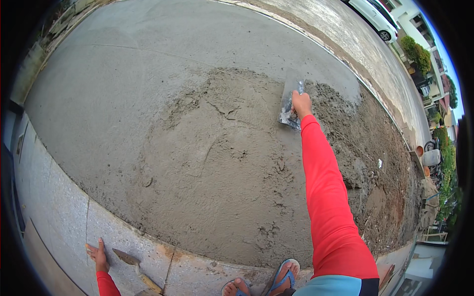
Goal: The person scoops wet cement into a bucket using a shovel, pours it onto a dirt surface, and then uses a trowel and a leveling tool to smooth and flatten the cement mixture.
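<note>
My right hand (302,105), at the end of an outstretched red sleeve, is closed round the handle of a finishing trowel (285,114). The rectangular metal blade is smeared with grey and lies on the wet concrete (207,148), where smooth grey meets rougher, lumpy mix. At the lower left, my left hand (98,254) has its fingers spread on the speckled tile ledge (64,209) and holds nothing. Just right of it, a pointed trowel (132,261) with a worn handle lies on the same ledge.
My feet in blue flip-flops (284,276) stand at the near edge of the concrete. Rough dark mix and brown soil (390,197) lie to the right. A road (365,64) with a parked white car (373,17) runs beyond the far edge. Pots (420,151) stand at the right.
</note>
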### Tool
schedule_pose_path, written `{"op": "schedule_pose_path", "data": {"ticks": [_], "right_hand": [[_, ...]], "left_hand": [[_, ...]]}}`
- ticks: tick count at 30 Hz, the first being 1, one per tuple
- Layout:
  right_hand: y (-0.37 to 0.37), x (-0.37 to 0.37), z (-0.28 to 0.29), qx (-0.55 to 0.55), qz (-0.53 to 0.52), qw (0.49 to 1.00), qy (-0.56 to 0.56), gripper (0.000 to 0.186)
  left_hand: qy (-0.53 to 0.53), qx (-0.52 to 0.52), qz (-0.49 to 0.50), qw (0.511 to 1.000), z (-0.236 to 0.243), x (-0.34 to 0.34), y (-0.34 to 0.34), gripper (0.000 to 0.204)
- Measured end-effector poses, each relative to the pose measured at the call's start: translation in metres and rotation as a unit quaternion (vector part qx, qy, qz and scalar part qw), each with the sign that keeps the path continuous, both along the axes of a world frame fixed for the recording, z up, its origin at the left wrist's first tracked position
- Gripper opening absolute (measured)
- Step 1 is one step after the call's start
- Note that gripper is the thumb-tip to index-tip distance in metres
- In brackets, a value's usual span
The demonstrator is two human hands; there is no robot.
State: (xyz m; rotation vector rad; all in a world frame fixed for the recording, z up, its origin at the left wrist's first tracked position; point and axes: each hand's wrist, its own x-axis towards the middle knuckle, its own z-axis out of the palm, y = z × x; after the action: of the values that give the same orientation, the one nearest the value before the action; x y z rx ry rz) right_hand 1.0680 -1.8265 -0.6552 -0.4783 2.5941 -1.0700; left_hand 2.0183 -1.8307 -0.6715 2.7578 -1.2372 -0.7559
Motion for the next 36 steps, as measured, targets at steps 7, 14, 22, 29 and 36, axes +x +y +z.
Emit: {"op": "schedule_pose_path", "data": {"ticks": [7,14,22,29,36], "right_hand": [[0.049,-0.031,-0.042,-0.096,-0.18,0.979,-0.001,0.032],[0.05,0.034,-0.02,-0.127,0.136,0.968,-0.166,0.032],[0.012,0.043,-0.033,-0.189,0.051,0.97,-0.144,0.036],[-0.013,0.061,-0.001,-0.124,0.088,0.988,0.025,0.035],[-0.029,0.066,-0.038,-0.145,0.052,0.986,-0.066,0.036]], "left_hand": [[0.007,0.014,-0.006,1.0,-0.007,-0.015,-0.004,0.114],[-0.019,-0.002,0.014,1.0,0.017,0.009,0.001,0.114],[0.0,0.009,-0.002,1.0,-0.004,-0.013,-0.003,0.113],[0.009,0.002,0.005,1.0,0.008,-0.019,-0.002,0.113],[-0.008,0.003,0.0,1.0,0.008,-0.013,0.0,0.115]]}}
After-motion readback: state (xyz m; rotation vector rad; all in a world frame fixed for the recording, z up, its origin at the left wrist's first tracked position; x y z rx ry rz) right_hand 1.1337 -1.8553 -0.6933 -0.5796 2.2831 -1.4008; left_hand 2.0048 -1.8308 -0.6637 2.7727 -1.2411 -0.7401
